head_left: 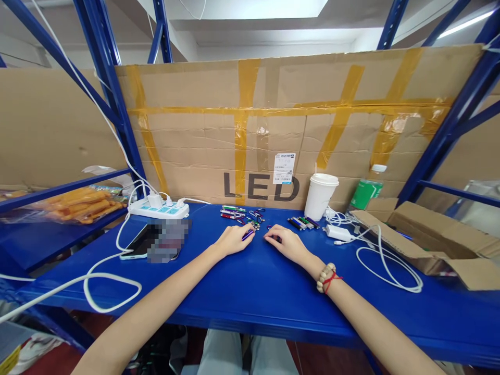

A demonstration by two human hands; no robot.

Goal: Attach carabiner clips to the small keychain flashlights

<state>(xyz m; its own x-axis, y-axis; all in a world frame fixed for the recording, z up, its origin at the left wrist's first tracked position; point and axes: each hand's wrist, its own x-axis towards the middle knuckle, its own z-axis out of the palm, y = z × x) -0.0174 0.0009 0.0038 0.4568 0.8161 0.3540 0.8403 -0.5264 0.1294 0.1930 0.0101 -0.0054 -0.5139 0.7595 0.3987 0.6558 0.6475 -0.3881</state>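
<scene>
Hands rest low on the blue shelf (pixel 250 291), both palm down and close together near its middle. Our left hand (pixel 233 239) has its fingers curled around a small purple keychain light (pixel 247 235), whose tip pokes out at the hand's 3 o'clock. Our right hand (pixel 284 241) lies just beside it with fingers loosely bent over something dark at about 9 o'clock; we cannot tell whether they grip it. A bead bracelet (pixel 326 276) with a red cord sits on the right wrist.

At 12 o'clock from the hands we see a loose pile of keychain lights (pixel 242 214), and at 1 o'clock a second small group (pixel 302 223) near a white paper cup (pixel 320 195). A green bottle (pixel 365 190) stands further toward 2 o'clock, and a white charger and cable (pixel 375 250) coil at 3 o'clock beside an open cardboard box (pixel 429 234). At 10 o'clock lie a power strip (pixel 158 209) and a phone (pixel 136 244).
</scene>
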